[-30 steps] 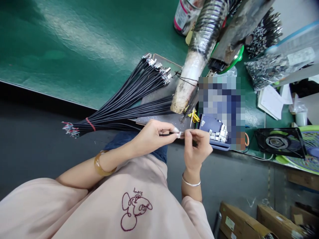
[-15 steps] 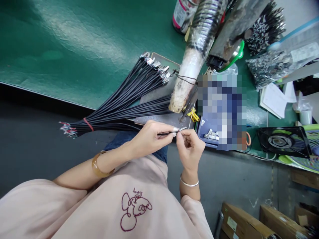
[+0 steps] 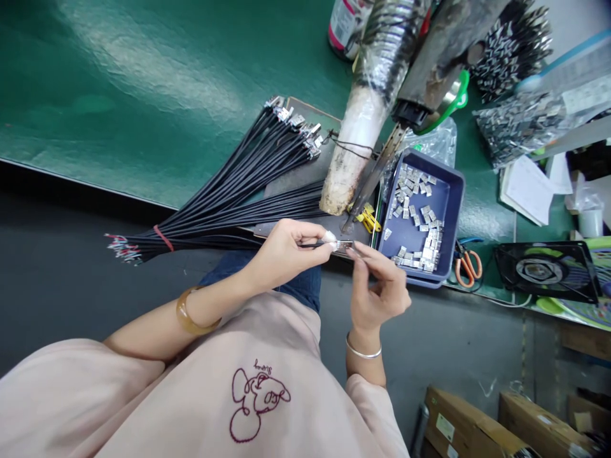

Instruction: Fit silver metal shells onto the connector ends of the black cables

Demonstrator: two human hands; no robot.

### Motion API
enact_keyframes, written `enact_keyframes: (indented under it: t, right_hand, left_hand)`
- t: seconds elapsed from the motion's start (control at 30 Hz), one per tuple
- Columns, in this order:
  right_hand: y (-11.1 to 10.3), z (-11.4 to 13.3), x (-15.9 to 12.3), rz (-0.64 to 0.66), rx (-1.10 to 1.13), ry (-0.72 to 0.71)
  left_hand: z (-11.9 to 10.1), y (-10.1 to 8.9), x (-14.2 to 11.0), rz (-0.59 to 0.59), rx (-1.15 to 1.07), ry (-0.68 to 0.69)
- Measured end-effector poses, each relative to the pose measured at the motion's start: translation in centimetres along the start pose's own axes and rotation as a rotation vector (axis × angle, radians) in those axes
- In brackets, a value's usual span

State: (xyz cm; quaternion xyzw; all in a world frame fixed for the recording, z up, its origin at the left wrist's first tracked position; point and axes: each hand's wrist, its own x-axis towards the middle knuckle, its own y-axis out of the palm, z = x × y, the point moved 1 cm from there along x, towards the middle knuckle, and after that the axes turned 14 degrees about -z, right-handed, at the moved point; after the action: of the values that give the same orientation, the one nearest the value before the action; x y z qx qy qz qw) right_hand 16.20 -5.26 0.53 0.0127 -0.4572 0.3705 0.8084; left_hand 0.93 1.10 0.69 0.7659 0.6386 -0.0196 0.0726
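Note:
My left hand (image 3: pixel 286 253) pinches a black cable (image 3: pixel 311 244) near its end, with white wrapping on a fingertip. A metal USB connector (image 3: pixel 344 245) sticks out past these fingertips. At the connector's far end, the thumb and forefinger of my right hand (image 3: pixel 379 283) are closed on it. To the left lies a bundle of black cables (image 3: pixel 224 184), tied with a red band (image 3: pixel 163 238), many ending in metal connectors (image 3: pixel 298 124). Right of my hands, a blue tray (image 3: pixel 456 210) holds loose metal connector shells (image 3: pixel 432 245).
A taped hose with a white nozzle (image 3: pixel 351 152) and a soldering iron (image 3: pixel 377 175) hang over the green table (image 3: pixel 157 83). Near the tray are a yellow tool (image 3: pixel 368 218), orange-handled scissors (image 3: pixel 468 267) and a black fan (image 3: pixel 544 272). Cardboard boxes (image 3: pixel 470 420) stand on the floor.
My right hand has moved a little to the right, with its fingers farther from my left fingertips. More of the metal connector now shows between the hands. The left hand stays nearly still.

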Motion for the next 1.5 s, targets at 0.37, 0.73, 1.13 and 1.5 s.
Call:
enact_keyframes:
  t: [0.37,0.73,1.13,1.5]
  right_hand:
    - [1.6,-0.7,0.0,0.086,0.022,0.035]
    - [0.7,-0.2,0.3,0.151,0.024,-0.062]
    - [1.0,-0.3,0.6,0.148,0.047,-0.071]
    - [-3.7,1.0,1.8,-0.261,0.221,-0.064]
  left_hand:
    - [-0.2,0.2,0.9,-0.035,0.017,0.001]
    - [-0.6,0.0,0.8,0.032,0.040,-0.043]
    - [-0.5,0.3,0.7,-0.040,0.035,0.017]
    - [0.4,0.0,-1.4,0.156,0.345,0.231]
